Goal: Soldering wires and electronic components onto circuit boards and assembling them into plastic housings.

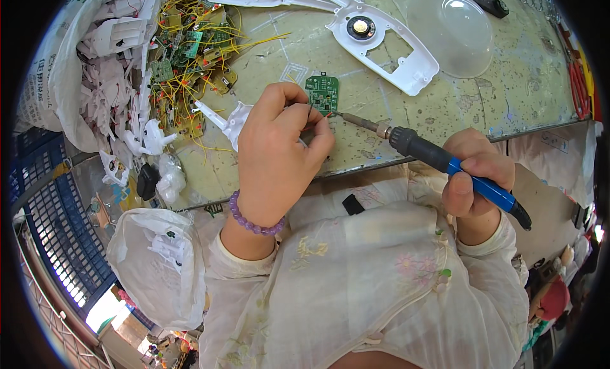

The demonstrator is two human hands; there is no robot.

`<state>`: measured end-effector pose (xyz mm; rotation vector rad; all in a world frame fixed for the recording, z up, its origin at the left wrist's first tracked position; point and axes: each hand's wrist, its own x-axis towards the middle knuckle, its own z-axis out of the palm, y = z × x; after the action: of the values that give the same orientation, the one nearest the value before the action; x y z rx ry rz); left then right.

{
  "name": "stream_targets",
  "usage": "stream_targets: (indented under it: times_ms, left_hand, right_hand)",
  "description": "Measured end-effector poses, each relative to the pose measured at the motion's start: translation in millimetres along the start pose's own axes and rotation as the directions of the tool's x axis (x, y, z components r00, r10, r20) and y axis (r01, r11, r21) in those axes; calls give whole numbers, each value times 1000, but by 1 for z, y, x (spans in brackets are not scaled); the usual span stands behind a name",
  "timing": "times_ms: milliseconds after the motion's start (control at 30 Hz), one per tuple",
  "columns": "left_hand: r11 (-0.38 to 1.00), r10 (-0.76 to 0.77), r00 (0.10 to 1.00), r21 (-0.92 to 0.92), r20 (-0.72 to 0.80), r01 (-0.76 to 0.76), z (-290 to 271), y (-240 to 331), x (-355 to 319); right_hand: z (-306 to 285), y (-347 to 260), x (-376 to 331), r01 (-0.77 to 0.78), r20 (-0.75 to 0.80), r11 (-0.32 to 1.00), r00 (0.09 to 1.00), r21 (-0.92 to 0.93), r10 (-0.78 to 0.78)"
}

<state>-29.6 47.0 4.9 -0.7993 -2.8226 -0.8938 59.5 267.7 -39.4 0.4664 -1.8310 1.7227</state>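
A blue and black soldering iron (416, 146) is gripped in my right hand (480, 172), its tip pointing left. The tip meets the lower edge of a small green circuit board (323, 92) lying on the table, beside a tiny red spot. My left hand (283, 130), with a purple bead bracelet (254, 226) on its wrist, is closed in a pinch at the board's lower left corner. Whatever its fingertips hold is too small and hidden to name. A white plastic part (232, 124) lies partly behind that hand.
Circuit boards with yellow wires (194, 51) are heaped at the back left, beside white plastic pieces (114, 76). A white housing with a round speaker (394, 41) and a clear dome (454, 35) lie at the back. A white bag (155, 273) hangs below the table's near edge.
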Motion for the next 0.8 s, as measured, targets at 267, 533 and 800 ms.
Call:
stream_targets:
  times_ms: [267,533,800]
  left_hand:
    - [999,-27,1000,-19,0,27,1,1,1]
    - [998,-61,998,-13,16,61,3,3,0]
    - [998,-63,998,5,25,63,3,4,1]
  right_hand:
    - [-1,2,0,12,-9,1000,1000,10,-12]
    - [-1,3,0,27,1,1000,1000,12,-27]
    - [-2,4,2,19,9,1000,1000,19,-19]
